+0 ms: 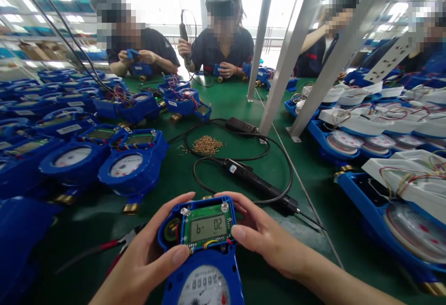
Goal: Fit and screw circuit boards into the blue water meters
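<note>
"Looking where?"

"Down to six o'clock in this view, at a blue meter [205,256] tilted face-up over the green tabletop [240,109]. Held from about seven by the left hand [149,249], from five by the right hand [275,244]."

"How firmly?"

"Partly closed in each grip: bent around the case with fingers, set beside the lit-looking display [208,229] with thumbs. (Seems to read 'b- 02'.)"

"And doing what, by guess?"

"Probably seating or checking the display unit. Calls next for steady support, level pressure, and care with the thin wires [209,243]."

"Anything nearby?"

"Yes: brass-coloured screws [207,145] near the centre, a black screwdriver [259,186] between four and five, untouched."
</note>
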